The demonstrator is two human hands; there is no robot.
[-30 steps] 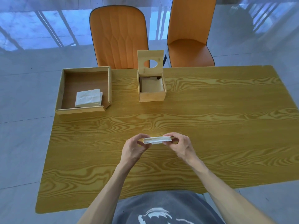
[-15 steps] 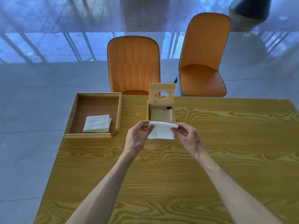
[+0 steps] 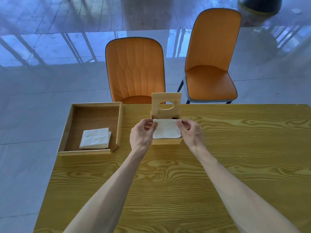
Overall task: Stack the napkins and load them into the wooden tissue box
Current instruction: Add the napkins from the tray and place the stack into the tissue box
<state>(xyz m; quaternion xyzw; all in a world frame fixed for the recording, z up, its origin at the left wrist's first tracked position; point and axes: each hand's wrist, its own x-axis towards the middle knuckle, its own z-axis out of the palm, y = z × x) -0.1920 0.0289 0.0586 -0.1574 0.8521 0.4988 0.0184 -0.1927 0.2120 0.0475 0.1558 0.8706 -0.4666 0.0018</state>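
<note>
Counter (image 3: 218, 165): one, yellow wood-grain top; near and right edges cut off by the frame.

Wooden tissue box (image 3: 166, 141): one, pale square box at the far middle of the counter; hinged lid (image 3: 166, 102) upright behind it with one oval hole; interior almost wholly hidden by the napkins held over it, so contents cannot be told.

Stack of white folded napkins (image 3: 166, 129): one stack, held flat across the box opening, its near edge level with the box's front wall; number of sheets not countable; whether it rests on anything inside cannot be told.

Left hand (image 3: 141, 133): pinched shut on the stack's far left corner; fingertips partly tucked behind the paper.

Right hand (image 3: 191, 132): pinched shut on the far right corner; both forearms bare, cut off at the lower frame.

Shallow wooden tray (image 3: 67, 132): one, left of the box, at the counter's left edge, apart from it; holds a second pile of white folded napkins (image 3: 95, 137) near its front wall; lower sheets peek out at the right, count unclear.

Orange padded chairs: two, beyond the counter; left chair (image 3: 134, 69), seat mostly hidden by the counter and lid; right chair (image 3: 212, 64), legs partly hidden.
</note>
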